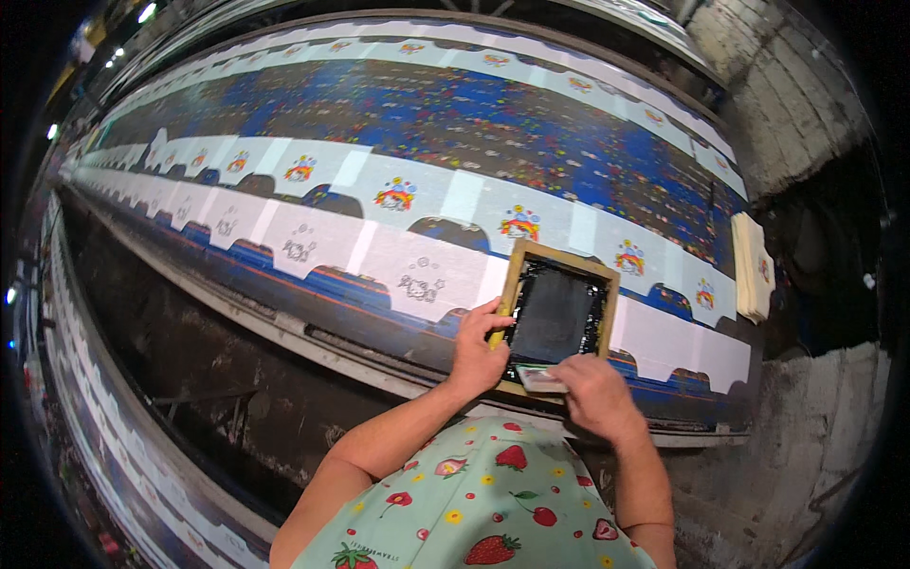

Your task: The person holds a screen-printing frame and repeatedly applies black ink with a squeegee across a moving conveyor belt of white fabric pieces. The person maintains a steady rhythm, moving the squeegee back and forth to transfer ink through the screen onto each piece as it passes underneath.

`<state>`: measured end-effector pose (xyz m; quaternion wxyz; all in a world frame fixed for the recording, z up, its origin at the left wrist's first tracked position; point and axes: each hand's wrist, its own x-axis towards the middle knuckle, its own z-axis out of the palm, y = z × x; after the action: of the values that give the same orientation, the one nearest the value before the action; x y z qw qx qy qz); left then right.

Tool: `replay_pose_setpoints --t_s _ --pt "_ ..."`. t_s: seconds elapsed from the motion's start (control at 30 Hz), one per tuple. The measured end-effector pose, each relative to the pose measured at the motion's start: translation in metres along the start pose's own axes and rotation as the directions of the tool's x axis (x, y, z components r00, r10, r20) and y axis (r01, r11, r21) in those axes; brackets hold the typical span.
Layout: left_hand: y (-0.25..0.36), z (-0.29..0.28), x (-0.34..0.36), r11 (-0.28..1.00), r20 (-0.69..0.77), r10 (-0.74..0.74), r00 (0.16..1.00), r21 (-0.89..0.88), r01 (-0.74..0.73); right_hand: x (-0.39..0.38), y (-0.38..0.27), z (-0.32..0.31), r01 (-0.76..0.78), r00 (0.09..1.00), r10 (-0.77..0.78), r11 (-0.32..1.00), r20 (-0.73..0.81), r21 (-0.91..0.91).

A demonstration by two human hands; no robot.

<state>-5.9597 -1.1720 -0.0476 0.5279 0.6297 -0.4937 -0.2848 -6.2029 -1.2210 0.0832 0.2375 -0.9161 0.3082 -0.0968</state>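
A wooden-framed printing screen [612,303] lies on the near row of white fabric pieces, its mesh dark and edged with black ink. My left hand [479,343] is closed round the screen's left bar, near a yellow-stained spot. In my right hand [597,394] is a pale squeegee [541,380], held low at the screen's near end. Left of the screen, a fabric piece [379,248] bears a black outline print [420,282]. In the row behind, pieces carry coloured cartoon prints [519,225]. Whatever lies under the screen is hidden.
The long printing table [455,104] is stained blue and dark, with colourful specks. Folded cream cloth [749,266] hangs at its right end. Beyond stands a rough block wall [768,95]. At the left runs another long table with white pieces [142,465], across a dark aisle.
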Motion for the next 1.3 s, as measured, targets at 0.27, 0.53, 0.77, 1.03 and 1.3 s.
replay_pose_setpoints --t_s 0.27,0.53,0.77,1.03,1.3 --pt "0.001 -0.011 0.013 1.0 0.04 0.029 0.999 -0.004 -0.028 0.072 0.052 -0.029 -0.087 0.996 0.088 0.996 0.02 -0.017" --pt "0.011 -0.019 0.029 0.97 0.169 -0.218 0.961 -0.076 0.233 0.106 0.088 -0.021 -0.172 0.979 0.169 0.985 -0.114 -0.013" --pt "0.01 -0.02 0.032 0.959 0.211 -0.264 0.941 -0.05 0.28 0.074 0.062 0.004 -0.153 0.979 0.139 0.985 -0.151 -0.082" --pt "0.017 -0.018 0.022 0.997 0.121 -0.006 0.993 0.073 -0.002 0.01 -0.009 0.036 -0.138 0.971 0.115 0.985 -0.212 -0.1" --pt "0.012 -0.016 0.016 0.998 0.092 0.049 0.995 0.031 -0.052 -0.013 -0.031 0.042 -0.157 0.968 0.137 0.985 -0.211 -0.078"
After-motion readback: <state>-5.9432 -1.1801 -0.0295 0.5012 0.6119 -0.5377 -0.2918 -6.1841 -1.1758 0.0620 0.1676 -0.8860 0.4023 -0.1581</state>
